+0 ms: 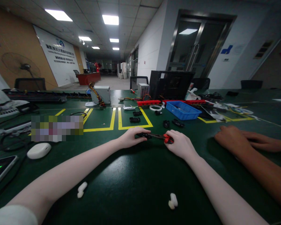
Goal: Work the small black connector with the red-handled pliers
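Out in front of me, my left hand [130,138] pinches a small black plastic part [144,135] between thumb and fingers. My right hand [179,144] is wrapped around the red-and-black handles of long-nose pliers [158,136]. The plier jaws point left and meet the right end of the black part; whether they grip it is too small to tell. Beyond my hands lie similar black parts: one [134,120] inside a yellow-taped box, another [137,113] just behind it. Two more, a short one [166,124] and a longer one [178,123], lie near the blue bin [186,116].
At right, a co-worker's hands [231,137] rest on the green table [135,190]. Two small white objects, left [82,189] and right [173,200], lie nearer me. A white case [39,150] and a lit device [1,170] sit left. A metal power-supply box [101,95] and black monitor [170,87] stand behind.
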`<state>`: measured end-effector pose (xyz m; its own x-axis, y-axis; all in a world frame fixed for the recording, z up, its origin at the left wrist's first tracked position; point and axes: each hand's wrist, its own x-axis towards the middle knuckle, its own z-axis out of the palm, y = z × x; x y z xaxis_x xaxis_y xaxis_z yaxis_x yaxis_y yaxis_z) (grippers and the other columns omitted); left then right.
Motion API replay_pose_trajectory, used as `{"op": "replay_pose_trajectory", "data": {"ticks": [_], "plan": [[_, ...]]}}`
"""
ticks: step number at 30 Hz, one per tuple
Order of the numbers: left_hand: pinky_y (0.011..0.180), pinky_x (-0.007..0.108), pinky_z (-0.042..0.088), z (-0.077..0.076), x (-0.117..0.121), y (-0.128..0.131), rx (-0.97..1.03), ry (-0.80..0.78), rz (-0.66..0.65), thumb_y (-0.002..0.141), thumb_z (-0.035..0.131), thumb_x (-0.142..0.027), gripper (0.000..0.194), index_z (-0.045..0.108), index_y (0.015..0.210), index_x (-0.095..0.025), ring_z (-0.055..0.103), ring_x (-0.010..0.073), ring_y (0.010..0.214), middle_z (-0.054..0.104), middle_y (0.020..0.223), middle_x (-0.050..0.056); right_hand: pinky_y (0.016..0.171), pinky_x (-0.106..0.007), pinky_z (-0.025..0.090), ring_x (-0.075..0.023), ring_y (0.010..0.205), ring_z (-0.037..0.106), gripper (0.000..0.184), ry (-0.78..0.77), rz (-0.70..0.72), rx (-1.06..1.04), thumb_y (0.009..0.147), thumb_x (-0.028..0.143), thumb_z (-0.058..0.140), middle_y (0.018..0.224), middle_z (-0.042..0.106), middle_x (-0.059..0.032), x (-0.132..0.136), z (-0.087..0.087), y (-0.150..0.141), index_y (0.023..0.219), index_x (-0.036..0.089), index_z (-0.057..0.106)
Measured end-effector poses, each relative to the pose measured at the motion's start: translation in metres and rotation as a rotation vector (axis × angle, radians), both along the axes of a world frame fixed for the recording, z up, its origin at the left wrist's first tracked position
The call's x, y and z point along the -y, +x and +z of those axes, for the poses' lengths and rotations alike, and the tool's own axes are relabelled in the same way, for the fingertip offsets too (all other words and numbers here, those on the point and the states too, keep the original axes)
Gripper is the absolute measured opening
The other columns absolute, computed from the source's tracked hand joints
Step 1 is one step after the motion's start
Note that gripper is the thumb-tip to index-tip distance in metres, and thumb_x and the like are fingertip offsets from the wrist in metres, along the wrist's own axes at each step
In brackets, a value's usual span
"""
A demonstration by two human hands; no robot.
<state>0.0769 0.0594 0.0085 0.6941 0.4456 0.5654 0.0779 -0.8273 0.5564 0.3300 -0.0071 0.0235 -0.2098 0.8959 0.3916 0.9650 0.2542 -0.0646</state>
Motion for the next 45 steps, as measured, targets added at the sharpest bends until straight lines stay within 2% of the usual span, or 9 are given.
{"op": "replay_pose_trajectory", "data": {"ticks": [4,9,16,29,37,45], "plan": [[0.094,0.037,0.049,-0.0006,-0.0009,0.0003,-0.006,-0.020,0.020,0.085,0.066,-0.021,0.032,0.062,0.116,-0.014,0.062,0.0208,0.105,0.066,0.113,0.011,0.066,-0.030,0.039,-0.0180,0.075,0.055,0.007,0.042,0.010,0.046,0.075,0.025,0.055,0.082,0.060,-0.0023,-0.0010,-0.0012,0.0013,0.081,0.022,0.057],[0.099,0.040,0.045,-0.0013,-0.0054,0.0002,0.013,-0.078,-0.035,0.083,0.068,-0.021,0.023,0.066,0.105,-0.014,0.060,0.0215,0.108,0.064,0.116,0.013,0.068,-0.031,0.039,-0.0188,0.077,0.056,0.008,0.090,0.031,0.077,0.074,0.025,0.056,0.083,0.061,-0.0031,-0.0013,-0.0029,0.0034,0.082,0.022,0.057],[0.099,0.039,0.045,-0.0008,-0.0082,-0.0019,0.026,-0.104,-0.037,0.083,0.069,-0.021,0.024,0.066,0.106,-0.015,0.059,0.0205,0.108,0.063,0.114,0.012,0.070,-0.032,0.038,-0.0201,0.082,0.055,0.009,0.149,0.032,0.128,0.076,0.024,0.055,0.090,0.062,-0.0052,-0.0008,-0.0012,0.0041,0.084,0.021,0.057],[0.094,0.036,0.047,0.0014,-0.0033,-0.0003,0.022,-0.012,-0.044,0.084,0.066,-0.019,0.027,0.063,0.110,-0.014,0.060,0.0207,0.104,0.064,0.110,0.012,0.070,-0.032,0.038,-0.0195,0.081,0.056,0.010,0.081,0.021,0.110,0.076,0.024,0.056,0.090,0.062,-0.0051,0.0010,0.0013,-0.0038,0.085,0.020,0.057],[0.093,0.034,0.047,-0.0018,-0.0036,0.0007,-0.031,-0.023,-0.008,0.086,0.064,-0.020,0.028,0.062,0.114,-0.014,0.061,0.0196,0.104,0.065,0.110,0.010,0.068,-0.031,0.039,-0.0197,0.078,0.056,0.010,0.034,-0.008,0.135,0.075,0.025,0.057,0.086,0.062,-0.0044,0.0008,0.0005,-0.0051,0.084,0.021,0.057],[0.094,0.034,0.047,0.0004,-0.0018,-0.0001,-0.051,-0.004,-0.012,0.086,0.064,-0.020,0.032,0.061,0.118,-0.015,0.061,0.0197,0.105,0.065,0.112,0.009,0.062,-0.028,0.039,-0.0184,0.076,0.057,0.020,-0.010,0.011,0.074,0.079,0.042,0.058,0.084,0.061,-0.0030,0.0021,0.0001,-0.0025,0.082,0.022,0.055]]}}
